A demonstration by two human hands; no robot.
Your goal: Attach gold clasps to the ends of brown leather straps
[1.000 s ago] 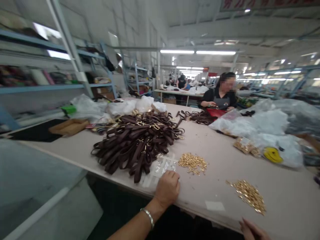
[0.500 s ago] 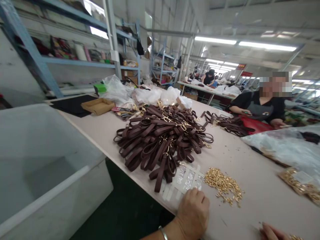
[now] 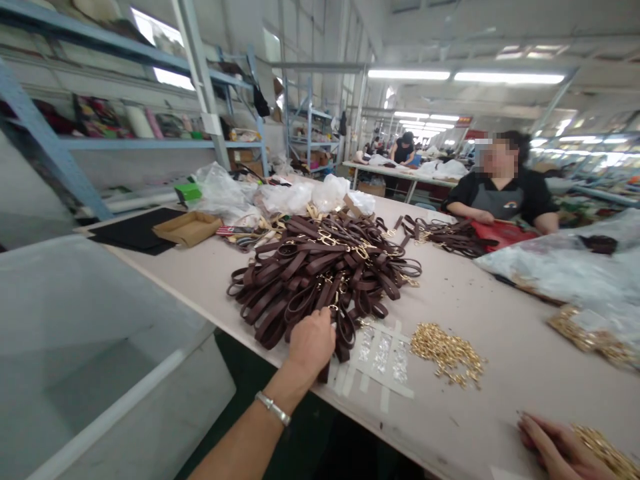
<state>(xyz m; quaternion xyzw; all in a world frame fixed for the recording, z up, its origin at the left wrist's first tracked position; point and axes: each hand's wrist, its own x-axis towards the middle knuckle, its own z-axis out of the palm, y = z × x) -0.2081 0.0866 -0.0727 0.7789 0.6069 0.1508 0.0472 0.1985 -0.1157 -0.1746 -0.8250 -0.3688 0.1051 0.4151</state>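
At the near edge of a big pile of dark brown straps with gold clasps, my left hand has its fingers bent round one brown strap, close to its gold clasp. The fingertips are partly hidden among the straps. My right hand rests low at the right, thumb and fingers drawn together; a tiny dark speck shows at the tips, too small to name. Beside it lies a heap of small gold metal pieces. A larger scatter of gold pieces lies between the hands.
Clear packets of small pieces are taped to the table by the pile. A large white bin stands at the left. Plastic bags lie at the right. A person works across the table with something red.
My left hand has moved from the taped packets up and left onto the strap pile. My right hand shows more fully at the lower right. The view has shifted slightly.
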